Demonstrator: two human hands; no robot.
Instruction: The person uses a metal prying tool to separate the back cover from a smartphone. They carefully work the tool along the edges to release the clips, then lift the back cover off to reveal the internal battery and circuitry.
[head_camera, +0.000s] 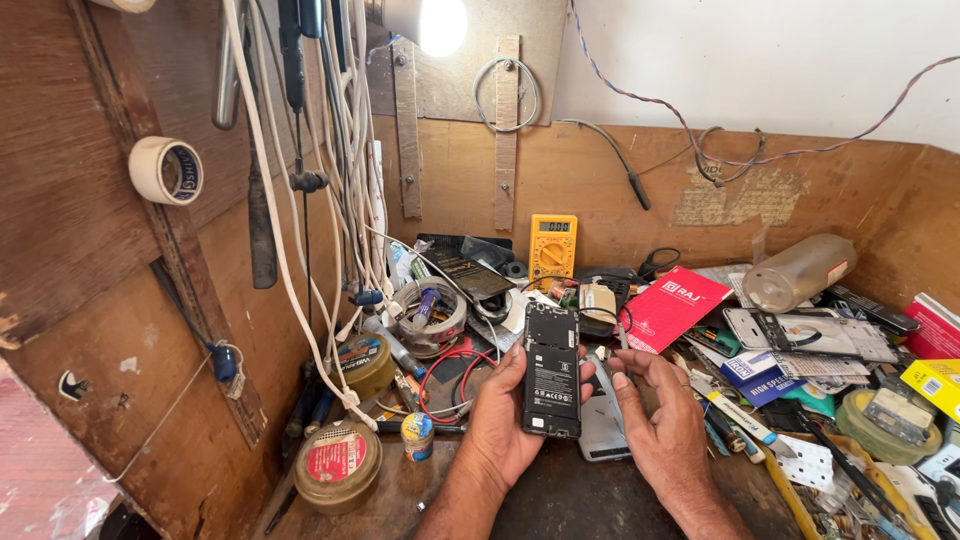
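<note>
Left hand (505, 425) curled around an opened phone (552, 370), back cover off, held upright just above the worktop (560, 500). Right hand (665, 425) pinches a small tool at the phone's right edge. Step, by judgement: inspecting or prying internals; next needs a steady fingertip grip. Yellow multimeter (552, 243) stands behind.

left hand (505, 425): bare, no glove, no ring or band seen; lower centre of frame.
right hand (665, 425): bare too, no ring; nails short, lower centre-right.
forearms: both bare to bottom edge of frame, no sleeve, no watch or strap at wrists.
hair: some on forearms & backs of hands.
rest of body: out of frame.
</note>
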